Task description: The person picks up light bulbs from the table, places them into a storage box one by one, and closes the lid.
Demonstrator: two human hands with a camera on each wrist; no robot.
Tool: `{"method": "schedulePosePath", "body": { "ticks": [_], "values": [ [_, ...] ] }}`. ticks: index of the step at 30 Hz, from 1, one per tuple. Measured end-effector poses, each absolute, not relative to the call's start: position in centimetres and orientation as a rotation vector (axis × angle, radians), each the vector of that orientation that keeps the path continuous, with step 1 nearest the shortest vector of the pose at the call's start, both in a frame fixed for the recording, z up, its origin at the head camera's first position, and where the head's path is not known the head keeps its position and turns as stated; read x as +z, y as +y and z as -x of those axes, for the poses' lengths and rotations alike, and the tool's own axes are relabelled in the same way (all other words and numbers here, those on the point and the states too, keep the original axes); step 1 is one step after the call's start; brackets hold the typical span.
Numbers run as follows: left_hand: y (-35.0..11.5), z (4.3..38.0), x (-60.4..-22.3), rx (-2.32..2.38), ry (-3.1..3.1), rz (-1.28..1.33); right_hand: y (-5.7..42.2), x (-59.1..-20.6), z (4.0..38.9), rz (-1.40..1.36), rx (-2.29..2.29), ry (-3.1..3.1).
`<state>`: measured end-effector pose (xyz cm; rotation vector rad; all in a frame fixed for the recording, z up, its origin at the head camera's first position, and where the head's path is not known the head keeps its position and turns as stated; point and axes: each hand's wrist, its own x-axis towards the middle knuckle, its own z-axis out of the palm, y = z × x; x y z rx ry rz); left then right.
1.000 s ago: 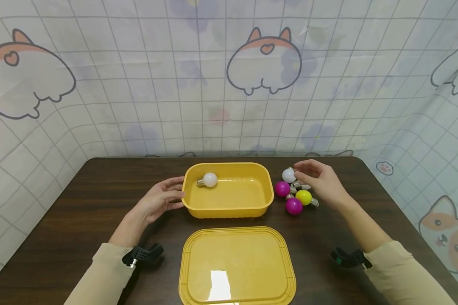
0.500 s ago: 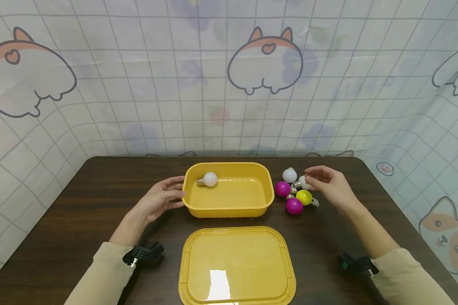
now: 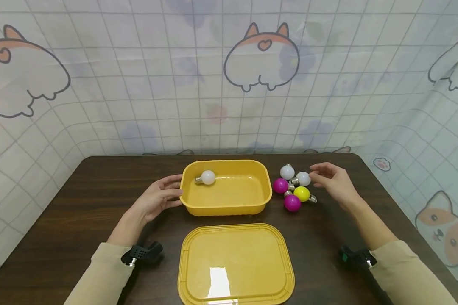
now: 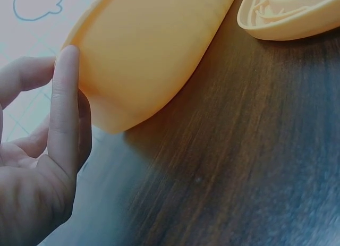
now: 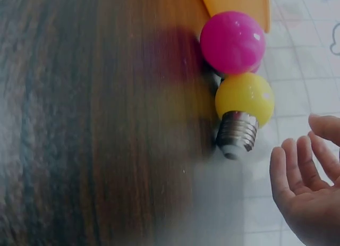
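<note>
A yellow plastic box stands on the dark wooden table, with one white light bulb lying inside it. My left hand touches the box's left end with extended fingers. To the right of the box lie loose bulbs in a cluster: a white bulb, another white bulb, a magenta bulb, a second magenta bulb and a yellow bulb. My right hand is just right of the second white bulb, fingers loosely bent, holding nothing; whether a fingertip touches that bulb I cannot tell.
A flat yellow lid lies in front of the box, nearer to me. Behind and beside the table hangs a white gridded cloth with cartoon dogs. Each wrist wears a black strap.
My right hand has moved rightward from above the white bulbs, and the right-hand white bulb now shows uncovered. The left hand stays at the box. The head view has shifted slightly.
</note>
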<state>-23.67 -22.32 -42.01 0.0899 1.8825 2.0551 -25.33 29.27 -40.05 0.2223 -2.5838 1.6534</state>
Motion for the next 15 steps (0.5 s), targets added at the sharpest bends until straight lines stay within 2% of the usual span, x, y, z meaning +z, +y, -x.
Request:
{"method": "schedulePosePath", "body": {
  "ticks": [15],
  "values": [
    [-22.56,23.37,-42.22,2.075,1.865,-0.081,29.89,-41.05,26.20,-0.119,1.566,-2.698]
  ]
}}
